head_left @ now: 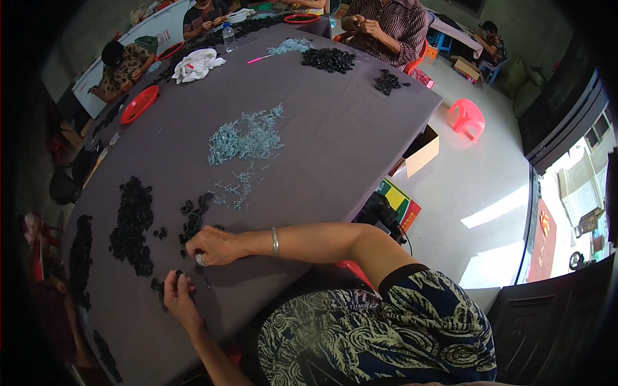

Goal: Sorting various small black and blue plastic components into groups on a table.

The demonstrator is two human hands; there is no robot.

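My left hand [180, 301] is closed, with a small black piece [179, 273] pinched between thumb and fingers. Just above it on the table, my right hand [215, 246] has its fingers bent down and pressed together; whatever they may grip is hidden. A ring and a silver bangle [275, 242] are on that hand and wrist. Beyond the right hand lies a small group of black pieces [193, 222]. To the left spreads a larger black pile [132, 225]. Farther off is a heap of tiny pale blue, spring-like pieces [244, 138], with a loose scatter trailing toward me.
A dark cloth covers the large table [335, 135]. Across it are a red basket [139, 104], a crumpled white cloth [196, 65], a bottle [229, 37] and more black piles [328, 60]. Several people sit around. A pink stool [467, 119] and open cardboard box [421, 151] stand at right.
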